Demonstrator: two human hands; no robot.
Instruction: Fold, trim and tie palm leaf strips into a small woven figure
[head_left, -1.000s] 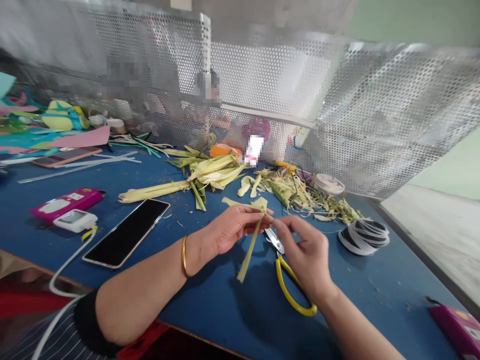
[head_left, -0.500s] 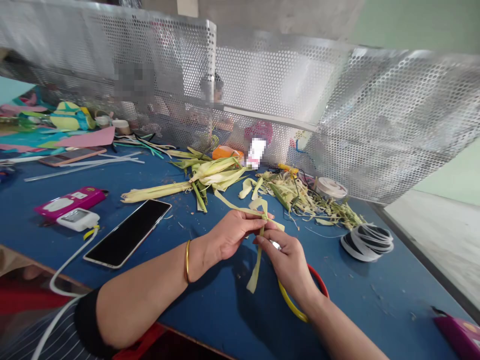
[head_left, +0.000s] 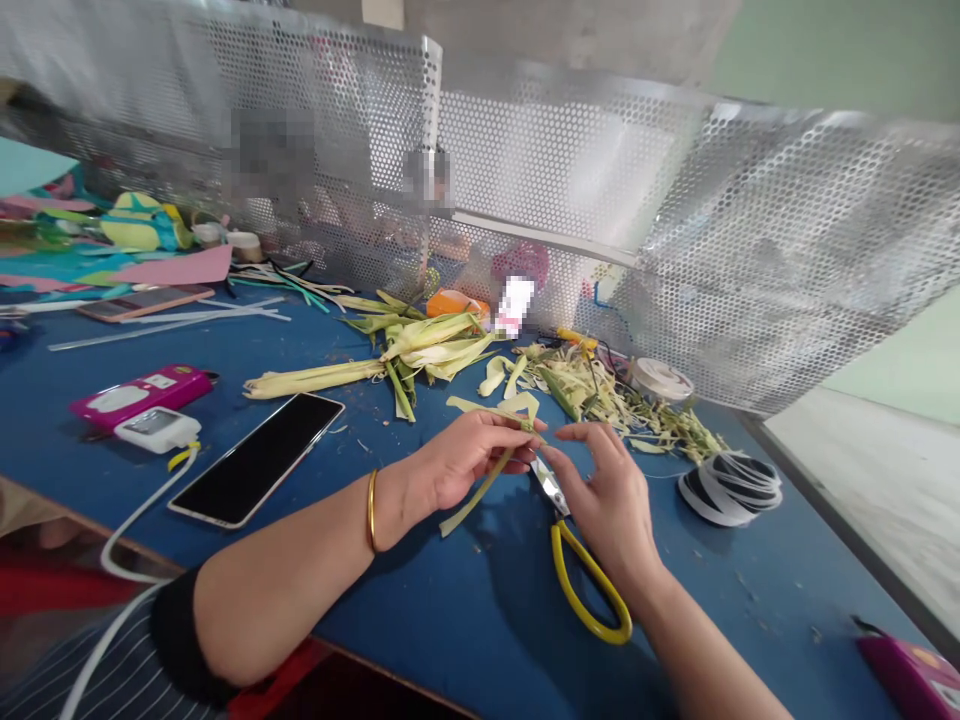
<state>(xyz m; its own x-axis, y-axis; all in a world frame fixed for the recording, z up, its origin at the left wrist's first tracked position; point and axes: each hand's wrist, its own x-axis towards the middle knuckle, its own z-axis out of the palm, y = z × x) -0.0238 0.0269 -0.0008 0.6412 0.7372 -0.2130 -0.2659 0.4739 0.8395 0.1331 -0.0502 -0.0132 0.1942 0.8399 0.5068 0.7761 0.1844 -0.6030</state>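
Note:
Folded pale-green corn husk strips (head_left: 517, 404) are pinched at a small knot by my left hand (head_left: 469, 455), thumb against fingers. One strip end hangs down toward the lower left beneath that hand. Just right of the knot is my right hand (head_left: 604, 490), thumb and forefinger apart, the thumb tip close to the husk; whether it touches is hard to tell. Scissors (head_left: 592, 590) with a yellow handle lie on the table under my right hand, partly covered by it, blades pointing toward the knot.
Corn husks (head_left: 439, 340) lie in a pile beyond my hands, with husk scraps (head_left: 600, 390) to their right. A white ribbon roll (head_left: 729, 488) sits at right. A black-screened phone (head_left: 259, 460) and a magenta device (head_left: 142, 395) lie left. A perforated metal screen (head_left: 555, 150) stands behind.
My right hand has loosened from the hanging strip and shifted right and up, its fingers parting. The strip end has swung left, and more of the scissors shows.

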